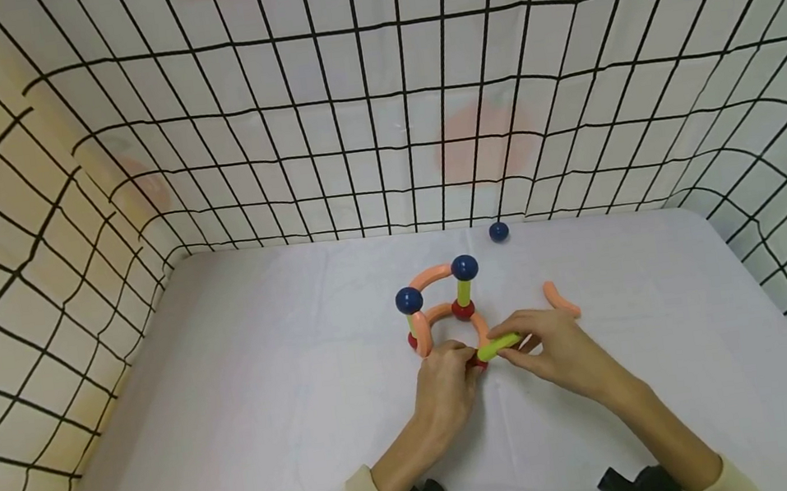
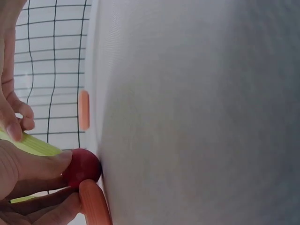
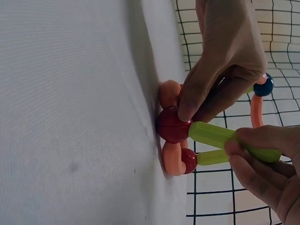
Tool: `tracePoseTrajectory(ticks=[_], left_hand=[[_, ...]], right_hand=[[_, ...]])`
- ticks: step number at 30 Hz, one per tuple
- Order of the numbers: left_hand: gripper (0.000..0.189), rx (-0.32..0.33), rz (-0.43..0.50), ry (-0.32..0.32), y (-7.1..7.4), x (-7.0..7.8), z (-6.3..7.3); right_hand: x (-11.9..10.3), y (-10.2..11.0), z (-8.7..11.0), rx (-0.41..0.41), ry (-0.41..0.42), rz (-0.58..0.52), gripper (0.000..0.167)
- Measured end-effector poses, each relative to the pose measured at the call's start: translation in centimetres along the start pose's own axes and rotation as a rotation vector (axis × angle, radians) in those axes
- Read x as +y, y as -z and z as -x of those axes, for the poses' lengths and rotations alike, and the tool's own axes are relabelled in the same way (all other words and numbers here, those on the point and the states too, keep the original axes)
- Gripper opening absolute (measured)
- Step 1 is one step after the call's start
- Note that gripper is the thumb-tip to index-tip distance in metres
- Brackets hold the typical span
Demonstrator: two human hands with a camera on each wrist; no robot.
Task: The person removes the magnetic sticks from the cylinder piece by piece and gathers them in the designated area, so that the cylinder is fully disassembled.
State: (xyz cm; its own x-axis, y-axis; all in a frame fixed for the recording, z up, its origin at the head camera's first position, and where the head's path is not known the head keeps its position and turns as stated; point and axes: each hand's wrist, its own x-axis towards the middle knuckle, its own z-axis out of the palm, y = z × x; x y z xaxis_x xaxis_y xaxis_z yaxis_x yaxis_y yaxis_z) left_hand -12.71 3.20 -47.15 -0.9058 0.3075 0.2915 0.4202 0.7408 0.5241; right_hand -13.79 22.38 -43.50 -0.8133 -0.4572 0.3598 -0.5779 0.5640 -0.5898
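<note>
A partly built frame of rods and balls stands on the white surface: orange curved rods (image 1: 431,276) join blue balls (image 1: 409,301) at the top, and yellow-green rods (image 1: 464,293) rise from red balls (image 1: 463,310) at the base. My left hand (image 1: 445,388) pinches the nearest red ball (image 3: 172,125), low at the frame's front. Between thumb and fingers, my right hand (image 1: 560,348) holds a slanted yellow-green rod (image 3: 213,135). One end of that rod meets the red ball in the right wrist view. In the head view, the left fingers hide most of this ball.
One loose blue ball (image 1: 499,232) lies at the back by the black wire grid (image 1: 373,148). A loose orange curved rod (image 1: 560,301) rests just beyond the right hand. The grid encloses the back and both sides of the white tabletop (image 1: 249,397).
</note>
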Motion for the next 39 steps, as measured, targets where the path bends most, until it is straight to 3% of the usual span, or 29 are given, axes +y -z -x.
tracePoseTrajectory(ticks=[7,14,20,26,36,39], left_hand=[[0.015,0.007,-0.03,0.007,-0.1,0.3,0.0],[0.012,0.012,-0.122,-0.004,-0.4,0.6,0.1],[0.013,0.016,-0.139,-0.01,-0.5,0.8,0.1],[0.013,0.008,-0.139,-0.01,-0.3,0.7,0.0],[0.01,0.003,-0.093,0.002,-0.2,0.4,0.1],[0.01,0.006,-0.087,-0.004,-0.2,0.4,0.1]], right_hand=[[-0.2,0.3,0.1,-0.009,-0.022,0.043,0.029],[-0.1,0.5,0.4,-0.008,-0.058,0.03,0.026],[0.1,0.8,0.5,-0.002,-0.085,-0.031,0.025],[0.2,2.7,0.7,0.052,-0.137,-0.099,0.024],[3.0,6.0,1.3,0.122,-0.244,-0.136,0.028],[4.5,6.7,1.7,0.171,-0.279,-0.097,0.028]])
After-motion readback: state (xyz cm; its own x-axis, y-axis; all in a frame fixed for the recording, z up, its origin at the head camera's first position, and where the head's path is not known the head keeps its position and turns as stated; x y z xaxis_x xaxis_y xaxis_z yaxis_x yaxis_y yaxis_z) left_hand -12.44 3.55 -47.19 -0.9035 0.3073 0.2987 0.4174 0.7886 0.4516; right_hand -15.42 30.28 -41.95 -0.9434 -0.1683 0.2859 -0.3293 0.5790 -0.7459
